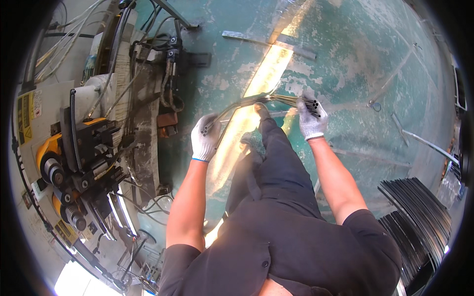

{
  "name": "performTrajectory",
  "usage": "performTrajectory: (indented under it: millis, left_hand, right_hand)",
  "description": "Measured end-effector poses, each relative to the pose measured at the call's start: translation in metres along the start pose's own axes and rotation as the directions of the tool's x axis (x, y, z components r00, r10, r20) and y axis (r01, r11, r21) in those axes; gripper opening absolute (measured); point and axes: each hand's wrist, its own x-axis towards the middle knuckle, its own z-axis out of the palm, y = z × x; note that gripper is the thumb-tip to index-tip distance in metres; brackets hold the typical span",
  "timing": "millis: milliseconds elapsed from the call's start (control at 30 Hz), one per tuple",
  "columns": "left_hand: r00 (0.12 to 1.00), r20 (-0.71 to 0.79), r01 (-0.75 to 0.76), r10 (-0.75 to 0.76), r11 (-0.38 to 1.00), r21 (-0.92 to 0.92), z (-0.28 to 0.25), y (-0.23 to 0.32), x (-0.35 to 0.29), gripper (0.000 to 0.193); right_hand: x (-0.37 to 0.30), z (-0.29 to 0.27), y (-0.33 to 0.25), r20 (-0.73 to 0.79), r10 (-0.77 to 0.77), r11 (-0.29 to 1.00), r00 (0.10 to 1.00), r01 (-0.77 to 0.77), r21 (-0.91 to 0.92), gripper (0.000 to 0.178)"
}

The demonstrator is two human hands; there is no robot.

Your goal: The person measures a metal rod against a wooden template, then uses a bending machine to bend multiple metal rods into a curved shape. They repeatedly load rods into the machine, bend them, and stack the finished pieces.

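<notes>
Both my hands wear white work gloves and grip a bundle of several thin, dark metal tubes (254,100), bent near both ends. My left hand (205,136) is closed round the left end, with round tube openings showing by the fingers. At the other end my right hand (312,117) is wrapped round the bundle, and a cluster of hollow tube ends faces up beside the thumb. The bundle is held out in front of me above the floor, its middle section crossing over a sunlit strip and near my shoe (261,110).
A machine with black and orange rollers (61,172), hoses and cables stands along the left. A flat metal bar (269,44) lies on the worn green floor (345,64) ahead. Stacks of long dark strips (417,212) are at my right, with a thin metal rail (429,145) beyond.
</notes>
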Motion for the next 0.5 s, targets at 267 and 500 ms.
performTrajectory:
  millis: [267, 500]
  left_hand:
    - [0.985, 0.127, 0.138, -0.115, 0.971, -0.196, -0.019, 0.003, -0.027, 0.059]
    - [0.996, 0.066, 0.071, -0.056, 0.964, -0.258, 0.004, 0.007, -0.052, 0.067]
  right_hand:
    - [-0.008, 0.003, 0.001, -0.04, -0.065, 0.995, 0.997, 0.062, -0.073, 0.039]
    - [-0.012, 0.004, -0.001, -0.064, 0.005, 0.997, 0.998, 0.001, 0.083, 0.033]
